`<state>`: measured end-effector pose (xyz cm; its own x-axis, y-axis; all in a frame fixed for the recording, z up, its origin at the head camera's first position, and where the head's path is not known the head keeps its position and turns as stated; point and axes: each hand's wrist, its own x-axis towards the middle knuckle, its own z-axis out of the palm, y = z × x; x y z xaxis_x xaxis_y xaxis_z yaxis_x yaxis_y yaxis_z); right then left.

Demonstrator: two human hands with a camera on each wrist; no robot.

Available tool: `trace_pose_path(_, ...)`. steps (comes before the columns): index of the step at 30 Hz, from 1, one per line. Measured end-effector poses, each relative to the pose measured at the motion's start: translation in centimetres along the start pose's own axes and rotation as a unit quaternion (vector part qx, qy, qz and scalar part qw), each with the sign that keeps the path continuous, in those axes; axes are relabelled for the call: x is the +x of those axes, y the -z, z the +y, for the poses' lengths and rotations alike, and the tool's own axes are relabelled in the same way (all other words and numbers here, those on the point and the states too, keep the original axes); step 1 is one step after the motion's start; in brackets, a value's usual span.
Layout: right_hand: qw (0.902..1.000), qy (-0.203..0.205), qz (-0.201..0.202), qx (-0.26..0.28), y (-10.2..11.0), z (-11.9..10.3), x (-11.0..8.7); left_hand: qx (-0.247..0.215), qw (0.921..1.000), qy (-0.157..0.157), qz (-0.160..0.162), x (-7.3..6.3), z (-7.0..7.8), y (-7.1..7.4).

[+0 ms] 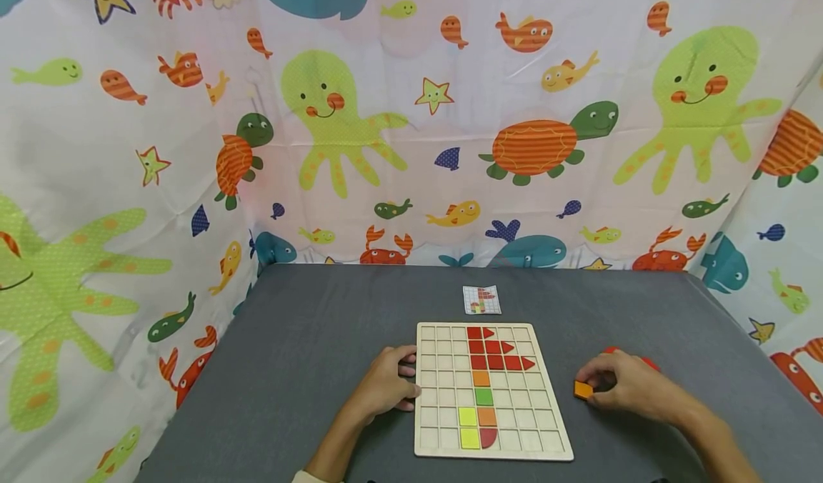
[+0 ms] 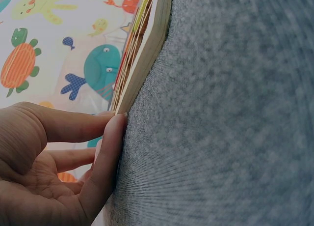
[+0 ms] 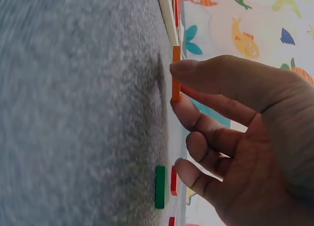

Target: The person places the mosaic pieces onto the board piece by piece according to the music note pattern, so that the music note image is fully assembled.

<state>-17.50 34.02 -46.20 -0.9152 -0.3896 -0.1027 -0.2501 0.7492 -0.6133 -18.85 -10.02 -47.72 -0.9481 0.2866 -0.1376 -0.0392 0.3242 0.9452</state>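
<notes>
A wooden grid board [image 1: 444, 390] lies flat on the grey table. In its cells are several red squares and red triangles, two orange squares, a green square [image 1: 484, 396], two yellow squares and a dark red quarter-round tile [image 1: 489, 438]. My left hand [image 1: 384, 383] is at the board's left edge, which thumb and a finger pinch in the left wrist view. To the right of the board, my right hand [image 1: 620, 386] pinches an orange square tile [image 1: 583, 390] between thumb and index finger, just above the table. Its other fingers are loosely curled.
A small card [image 1: 481, 301] with a printed coloured pattern lies behind the board. Red pieces [image 1: 651, 363] show partly behind my right hand. The right wrist view also shows a green piece [image 3: 160, 186] on the table. A sea-animal curtain [image 1: 411, 140] encloses the table.
</notes>
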Motion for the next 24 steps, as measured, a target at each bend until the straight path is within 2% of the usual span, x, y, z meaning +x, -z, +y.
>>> trace_pose_path(6,0.9996,0.01,0.028,0.003,-0.7,-1.4,0.3,-0.009,1.0,0.004,0.0,0.1,-0.1,0.0)
trace_pose_path(15,0.9987,0.031,0.017,0.037,-2.1,-3.8,1.3,-0.01,1.0,-0.002,-0.001,0.0,-0.1,0.0)
trace_pose_path(24,0.9977,0.066,0.009,0.01,-3.9,-6.0,2.8,-0.005,1.0,0.003,0.001,0.1,0.0,0.0)
